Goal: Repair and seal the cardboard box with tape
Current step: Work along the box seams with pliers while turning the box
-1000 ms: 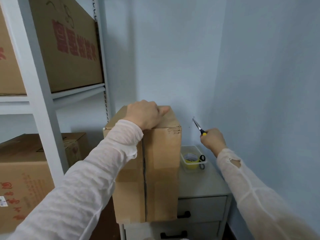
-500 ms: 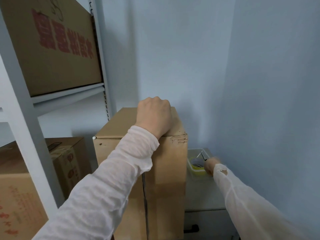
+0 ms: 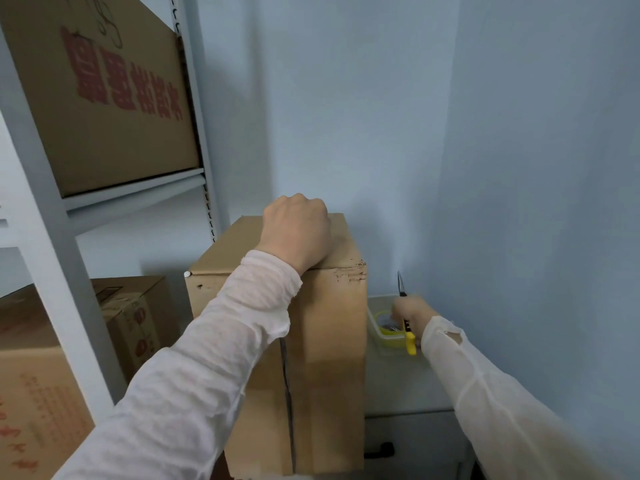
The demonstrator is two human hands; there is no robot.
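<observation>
On top of the cardboard box (image 3: 322,341), upright on a cabinet (image 3: 408,386), the left hand (image 3: 298,233) stays put, fingers curled, seemingly hooked over the far edge. Right of it, the right hand (image 3: 410,311), gripping scissors (image 3: 410,342), has dropped to the tub (image 3: 374,323) holding tape (image 3: 386,330); taping likely follows.

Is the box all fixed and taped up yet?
Not yet. Done: no tape shows on the cardboard box; its front seam gapes dark and its top corner is torn. In hand: the left hand rests on the box top, and the right hand holds a yellow-handled cutting tool over a clear tub with a yellow tape roll inside. Left: tape the seam and corner.
</observation>
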